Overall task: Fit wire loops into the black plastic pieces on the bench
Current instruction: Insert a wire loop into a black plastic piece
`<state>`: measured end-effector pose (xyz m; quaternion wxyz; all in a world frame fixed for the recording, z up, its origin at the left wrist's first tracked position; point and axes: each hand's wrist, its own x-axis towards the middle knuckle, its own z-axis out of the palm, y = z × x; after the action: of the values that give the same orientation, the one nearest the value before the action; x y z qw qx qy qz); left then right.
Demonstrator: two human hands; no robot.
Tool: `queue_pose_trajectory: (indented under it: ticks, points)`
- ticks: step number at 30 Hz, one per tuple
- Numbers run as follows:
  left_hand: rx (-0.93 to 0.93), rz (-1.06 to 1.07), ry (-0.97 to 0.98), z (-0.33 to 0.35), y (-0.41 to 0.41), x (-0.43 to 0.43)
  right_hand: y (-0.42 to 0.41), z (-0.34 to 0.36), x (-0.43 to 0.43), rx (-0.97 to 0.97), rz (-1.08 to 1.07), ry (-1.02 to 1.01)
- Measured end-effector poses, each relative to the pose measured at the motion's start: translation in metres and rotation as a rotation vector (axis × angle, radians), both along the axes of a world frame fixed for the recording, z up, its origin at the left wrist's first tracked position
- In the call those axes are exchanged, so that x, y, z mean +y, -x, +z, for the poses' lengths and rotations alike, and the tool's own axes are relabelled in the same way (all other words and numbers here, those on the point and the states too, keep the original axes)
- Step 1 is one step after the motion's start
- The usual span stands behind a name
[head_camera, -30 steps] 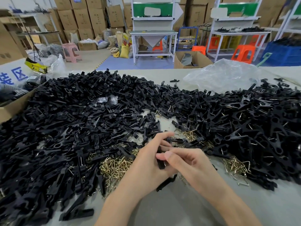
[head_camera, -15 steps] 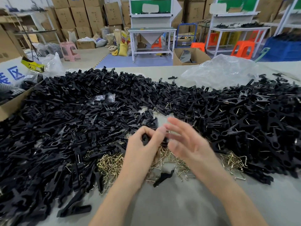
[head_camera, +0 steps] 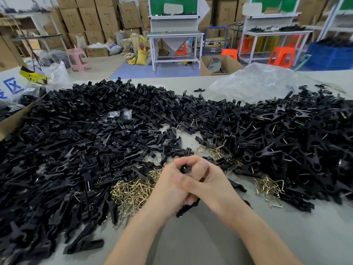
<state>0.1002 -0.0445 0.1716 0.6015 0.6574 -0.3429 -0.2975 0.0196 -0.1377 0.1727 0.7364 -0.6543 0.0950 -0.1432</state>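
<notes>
Left hand [head_camera: 166,188] and right hand [head_camera: 212,186] meet over the matte grey tabletop [head_camera: 191,241], the fingers of both curled tightly round one glossy black plastic piece [head_camera: 185,169]. Brassy, angular wire loops [head_camera: 133,190] lie heaped just left of the hands.

Stacked cardboard boxes [head_camera: 89,18] (floor to ceiling), white workbenches [head_camera: 175,35], orange stools [head_camera: 281,56].
</notes>
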Motion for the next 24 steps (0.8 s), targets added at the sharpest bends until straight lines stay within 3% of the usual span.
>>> queue_pose_trajectory:
  ticks: [6, 10, 13, 16, 19, 21, 24]
  points:
    - [0.061, 0.045, -0.028, 0.000, -0.001, -0.003, -0.003, -0.001, -0.001, -0.007, 0.017, 0.000]
    - [0.312, -0.008, 0.104, 0.003, -0.008, 0.004, 0.002, -0.002, -0.009, -0.040, 0.128, 0.076]
    - [0.365, -0.042, 0.072, 0.003, -0.012, 0.011, 0.005, -0.006, -0.013, -0.075, 0.175, 0.116]
    - [0.385, -0.137, 0.079, 0.005, -0.012, 0.012, 0.005, -0.004, -0.014, -0.083, 0.154, 0.135]
    - [0.419, -0.216, 0.150, 0.007, -0.010, 0.011, 0.007, -0.001, -0.021, -0.083, -0.018, 0.164]
    - [0.475, -0.180, 0.188, 0.008, -0.008, 0.009, 0.006, 0.012, -0.037, -0.167, -0.190, 0.004]
    - [0.417, -0.059, 0.259, 0.008, -0.005, 0.009, 0.003, 0.043, -0.087, -0.396, -0.387, -0.539]
